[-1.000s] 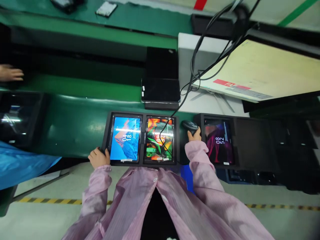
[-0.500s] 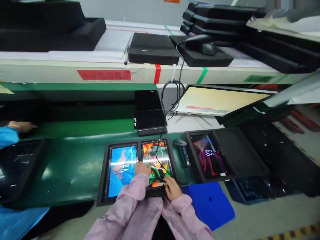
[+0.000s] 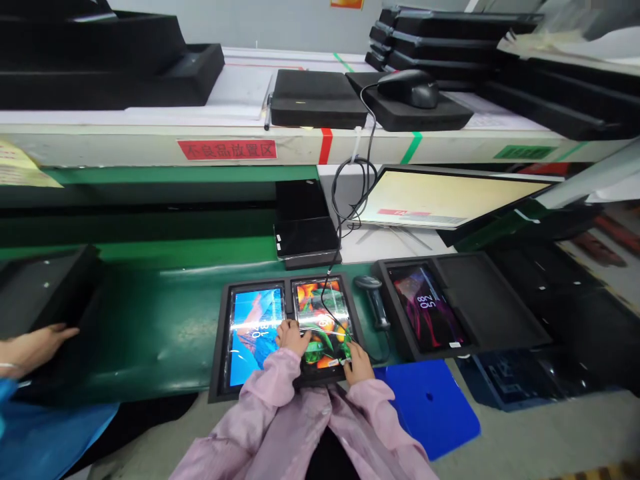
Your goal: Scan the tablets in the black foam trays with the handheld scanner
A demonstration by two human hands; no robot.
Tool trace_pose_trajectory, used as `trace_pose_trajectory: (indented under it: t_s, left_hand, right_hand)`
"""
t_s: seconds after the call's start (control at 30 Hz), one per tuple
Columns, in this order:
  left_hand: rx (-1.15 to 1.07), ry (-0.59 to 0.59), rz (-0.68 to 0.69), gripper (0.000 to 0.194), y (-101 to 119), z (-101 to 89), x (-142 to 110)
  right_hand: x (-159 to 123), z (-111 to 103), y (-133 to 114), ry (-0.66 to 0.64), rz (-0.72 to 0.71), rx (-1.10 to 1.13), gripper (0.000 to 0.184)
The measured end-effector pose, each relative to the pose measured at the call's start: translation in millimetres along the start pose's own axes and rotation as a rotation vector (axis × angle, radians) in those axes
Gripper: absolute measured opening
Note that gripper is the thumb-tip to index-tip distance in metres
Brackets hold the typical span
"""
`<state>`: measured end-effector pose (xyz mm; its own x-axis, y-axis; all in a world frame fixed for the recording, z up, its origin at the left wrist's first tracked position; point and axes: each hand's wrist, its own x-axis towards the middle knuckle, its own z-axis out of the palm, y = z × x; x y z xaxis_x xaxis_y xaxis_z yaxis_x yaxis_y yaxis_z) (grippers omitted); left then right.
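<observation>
A black tray (image 3: 220, 360) on the green belt holds two lit tablets side by side. The left one shows a blue screen (image 3: 253, 320); the right one shows an orange and green screen (image 3: 320, 307). My left hand (image 3: 293, 337) curls over the right tablet's left edge. At that tablet's lower right corner, my right hand (image 3: 359, 360) is closed on its edge. A black cable (image 3: 330, 293) lies across this tablet. A barcode scanner (image 3: 373, 300) rests just right of the tray.
A second tray (image 3: 490, 307) on the right holds one lit tablet (image 3: 425, 310). A monitor (image 3: 450, 197) and a black box (image 3: 305, 233) stand behind. A co-worker's hand (image 3: 30, 343) touches a black tray (image 3: 45, 287) at left. A blue stool (image 3: 430, 407) is below.
My left hand left the tray's edge and my right hand left the scanner; both now sit on the right tablet. The co-worker's hand came nearer, onto the left tray.
</observation>
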<state>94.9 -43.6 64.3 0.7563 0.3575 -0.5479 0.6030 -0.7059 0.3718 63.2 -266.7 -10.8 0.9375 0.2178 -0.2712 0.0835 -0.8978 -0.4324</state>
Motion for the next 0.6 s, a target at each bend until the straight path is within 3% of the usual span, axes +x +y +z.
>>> trace_pose_trajectory:
  t_s: [0.17, 0.3, 0.47, 0.6]
  left_hand:
    - [0.096, 0.414, -0.149, 0.044, -81, -21.1, 2]
    - [0.240, 0.596, -0.273, 0.047, -136, -23.3, -2]
    - [0.330, 0.720, -0.287, 0.045, -145, -6.1, 0]
    - [0.254, 0.744, -0.364, 0.042, -147, -1.4, 15]
  right_hand:
    - [4, 3, 3, 0.017, -0.007, -0.046, 0.052]
    - [1, 7, 0, 0.046, -0.062, -0.089, 0.053]
    - [-8, 25, -2, 0.094, -0.058, -0.209, 0.064]
    - [-14, 45, 14, 0.237, -0.117, -0.311, 0.075]
